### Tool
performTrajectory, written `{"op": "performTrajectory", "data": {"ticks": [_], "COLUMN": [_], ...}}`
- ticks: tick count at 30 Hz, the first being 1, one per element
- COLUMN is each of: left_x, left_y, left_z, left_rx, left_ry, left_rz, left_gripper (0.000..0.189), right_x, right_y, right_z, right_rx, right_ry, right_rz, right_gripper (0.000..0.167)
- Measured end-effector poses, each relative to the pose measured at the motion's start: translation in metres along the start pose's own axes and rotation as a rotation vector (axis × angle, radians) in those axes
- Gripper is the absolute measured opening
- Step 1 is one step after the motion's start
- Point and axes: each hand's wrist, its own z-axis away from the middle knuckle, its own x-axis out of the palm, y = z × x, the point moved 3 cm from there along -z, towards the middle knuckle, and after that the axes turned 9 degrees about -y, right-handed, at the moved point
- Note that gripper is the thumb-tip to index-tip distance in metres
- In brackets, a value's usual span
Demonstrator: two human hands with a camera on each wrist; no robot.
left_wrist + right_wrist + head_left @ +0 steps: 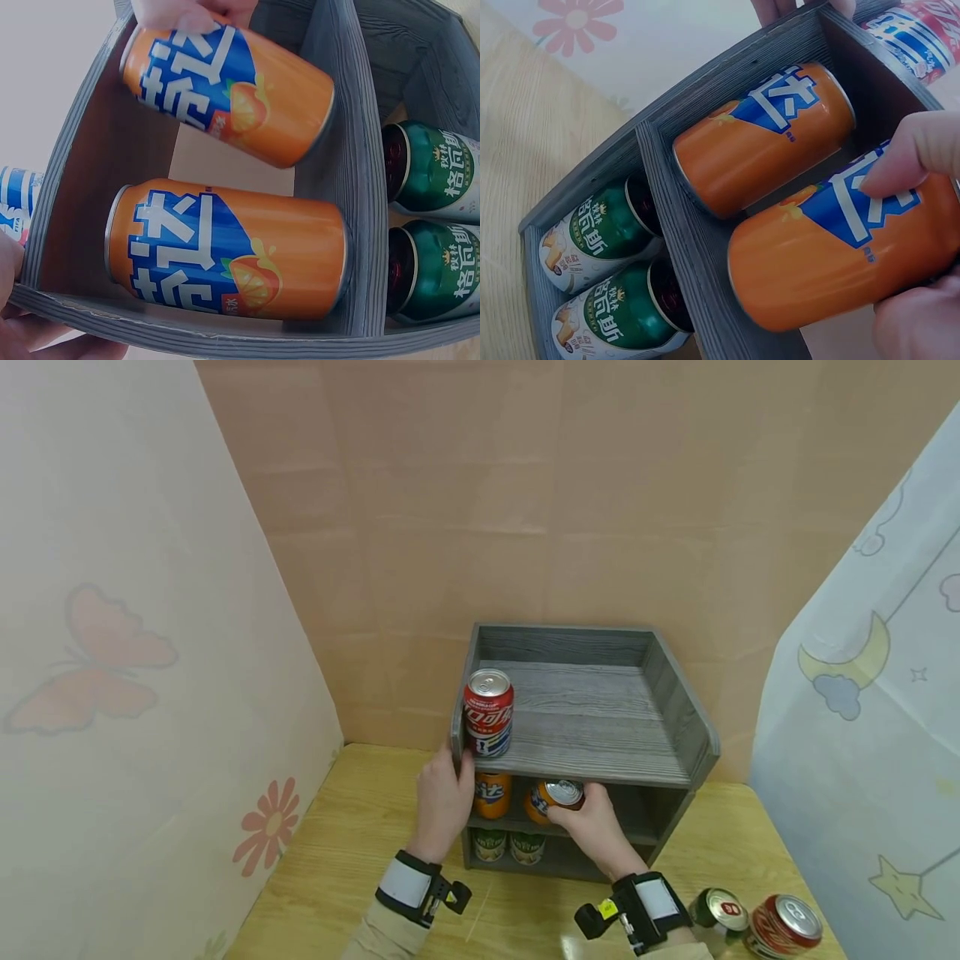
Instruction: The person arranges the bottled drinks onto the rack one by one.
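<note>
My right hand (598, 831) grips an orange soda can (832, 240) near its top, thumb across the blue label. The can leans within the middle compartment of the grey wooden shelf (592, 693). Beside it, on the left of that compartment, stands a second orange soda can (232, 251). My left hand (442, 797) holds the shelf's left side panel at the top tier's front corner. Right by that hand, a red cola can (489, 714) stands upright on the top tier.
Two green-and-white cans, one of them the left green can (489, 845), stand in the bottom compartment. On the wooden table (375, 827), a green can (718, 914) and a red can (783, 927) stand at the front right. Printed sheets flank both sides.
</note>
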Motion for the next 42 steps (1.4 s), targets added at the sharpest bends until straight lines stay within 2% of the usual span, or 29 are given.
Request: {"op": "performTrajectory", "data": {"ticks": [9, 19, 25, 32, 36, 40, 42], "left_x": [0.0, 0.001, 0.0, 0.001, 0.002, 0.002, 0.002], "left_y": [-0.001, -0.004, -0.004, -0.005, -0.004, -0.003, -0.003], "left_z": [0.001, 0.002, 0.003, 0.005, 0.004, 0.003, 0.002], "left_rx": [0.019, 0.028, 0.026, 0.027, 0.026, 0.026, 0.025], "left_ry": [0.009, 0.021, 0.024, 0.03, 0.03, 0.028, 0.026], "left_rz": [0.009, -0.007, -0.007, -0.011, -0.009, -0.005, -0.002], "left_gripper": [0.015, 0.015, 0.015, 0.015, 0.016, 0.018, 0.018], "right_x": [0.007, 0.009, 0.008, 0.005, 0.004, 0.004, 0.005], "right_y": [0.0, 0.0, 0.001, 0.005, 0.005, 0.006, 0.007], "right_z": [-0.011, -0.013, -0.021, -0.026, -0.027, -0.03, -0.033], "right_rx": [0.018, 0.084, 0.127, 0.27, 0.347, 0.348, 0.287], "right_ry": [-0.027, -0.059, -0.085, -0.106, -0.11, -0.109, -0.1], "right_rz": [0.026, 0.077, 0.114, 0.102, 0.141, 0.152, 0.141], "right_gripper": [0.068, 0.07, 0.075, 0.073, 0.071, 0.078, 0.084]}}
